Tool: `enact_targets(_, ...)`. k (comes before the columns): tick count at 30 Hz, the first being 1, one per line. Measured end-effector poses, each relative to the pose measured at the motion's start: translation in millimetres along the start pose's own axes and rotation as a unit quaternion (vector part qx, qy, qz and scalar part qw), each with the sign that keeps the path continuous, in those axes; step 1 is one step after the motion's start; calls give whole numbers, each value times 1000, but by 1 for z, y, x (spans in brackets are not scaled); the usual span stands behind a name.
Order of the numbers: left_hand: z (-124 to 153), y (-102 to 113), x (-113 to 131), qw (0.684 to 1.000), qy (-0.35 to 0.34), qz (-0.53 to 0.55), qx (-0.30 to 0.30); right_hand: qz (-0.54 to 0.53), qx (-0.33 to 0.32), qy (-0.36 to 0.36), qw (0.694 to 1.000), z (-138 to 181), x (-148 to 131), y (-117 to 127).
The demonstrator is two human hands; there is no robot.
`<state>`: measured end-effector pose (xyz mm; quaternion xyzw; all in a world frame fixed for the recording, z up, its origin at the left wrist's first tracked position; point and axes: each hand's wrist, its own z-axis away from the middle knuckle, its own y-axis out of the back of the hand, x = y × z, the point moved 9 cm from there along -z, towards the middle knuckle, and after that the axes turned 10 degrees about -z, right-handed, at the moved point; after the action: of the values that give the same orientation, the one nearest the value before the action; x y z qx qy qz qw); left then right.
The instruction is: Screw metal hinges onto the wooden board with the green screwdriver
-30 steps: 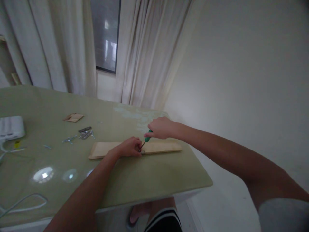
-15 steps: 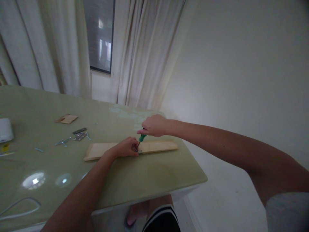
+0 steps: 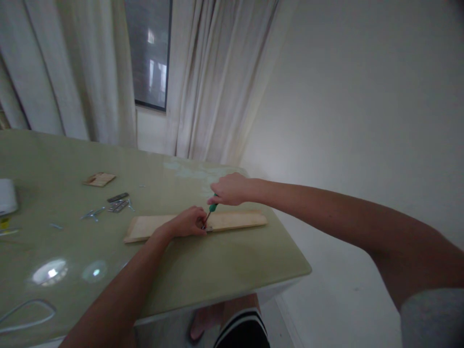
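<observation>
A long pale wooden board (image 3: 152, 225) lies flat on the green table (image 3: 203, 270). My left hand (image 3: 188, 221) rests closed on the board's middle, fingers pinched round something small at the screwdriver's tip that I cannot make out. My right hand (image 3: 228, 189) is wrapped round a green-handled screwdriver (image 3: 211, 209), held tilted with its tip down on the board beside my left fingers.
Loose metal brackets and screws (image 3: 115, 204) lie left of the board. A small wooden piece (image 3: 99, 179) sits farther back. A white box (image 3: 7, 195) and a white cable (image 3: 25, 314) are at the left edge. Curtains and a window stand behind.
The view has shifted slightly, so everything sits a little further left in the picture. Both hands stay on the board and screwdriver in the same grip.
</observation>
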<state>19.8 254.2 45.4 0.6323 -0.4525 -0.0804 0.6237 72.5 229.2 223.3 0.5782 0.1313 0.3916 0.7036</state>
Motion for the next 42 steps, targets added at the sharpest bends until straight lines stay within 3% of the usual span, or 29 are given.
enact_targets(3, 1, 1, 0, 1000, 4, -1, 1, -1, -34, 61, 998, 4, -3, 0)
enact_targets(6, 2, 1, -1, 1000, 5, 1, 2, 25, -20, 99, 995, 6, -10, 7)
enact_targets(13, 1, 2, 1, 1000, 10, 8, 7, 8, 9, 0, 1000, 2, -5, 8)
enact_targets(22, 3, 3, 2, 1000, 17, 6, 5, -29, 5, 91, 995, 6, -5, 4)
enact_targets(29, 3, 4, 2, 1000, 22, 10, 4, -66, 17, -5, 998, 1, -4, -3)
enact_targets(33, 2, 1, 0, 1000, 20, 13, -1, -108, 15, 23, 994, 3, -6, -2)
enact_targets(37, 2, 1, -1, 1000, 16, 12, 5, -76, 41, 70, 994, 6, -7, 6)
enact_targets(42, 2, 2, 1, 1000, 14, 7, 3, -43, 54, -9, 998, 6, -2, 3)
